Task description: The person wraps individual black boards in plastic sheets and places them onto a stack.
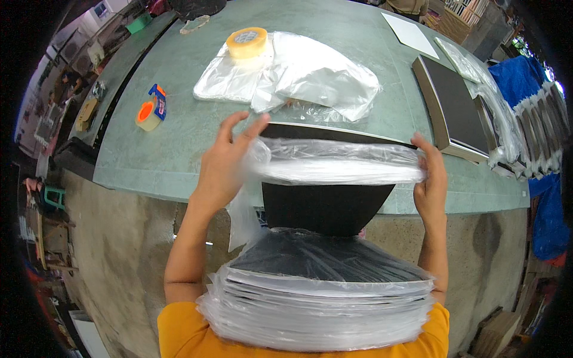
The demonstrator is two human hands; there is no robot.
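Head view, left hand: our left hand (224, 161) grips the left end of a clear plastic bag (334, 161), fingers spread upward, thumb pressed on the film.
Head view, right hand: our right hand (431, 179) is closed around the bag's right end, fingers curled over the edge.
Held thing: the bag is stretched wide between both hands over the top edge of a black flat board (325, 206), which stands upright in front of us; the bag covers only its upper strip.
Where it is: board and bag are held in the air at the near edge of the green table (179, 149), above a stack of bagged black boards (322, 298) close to our chest.
On the table, far side: a pile of clear plastic bags (298, 74) with a yellow tape roll (247, 42) resting on it.
On the table, left: a tape dispenser (151, 110), orange and blue, well apart from our hands.
On the table, right: a dark framed panel (456, 107) lying flat, a white sheet (410, 34) beyond it.
Far right: a blue tarp (519, 77) beside a row of wrapped items; we cannot tell what those are.
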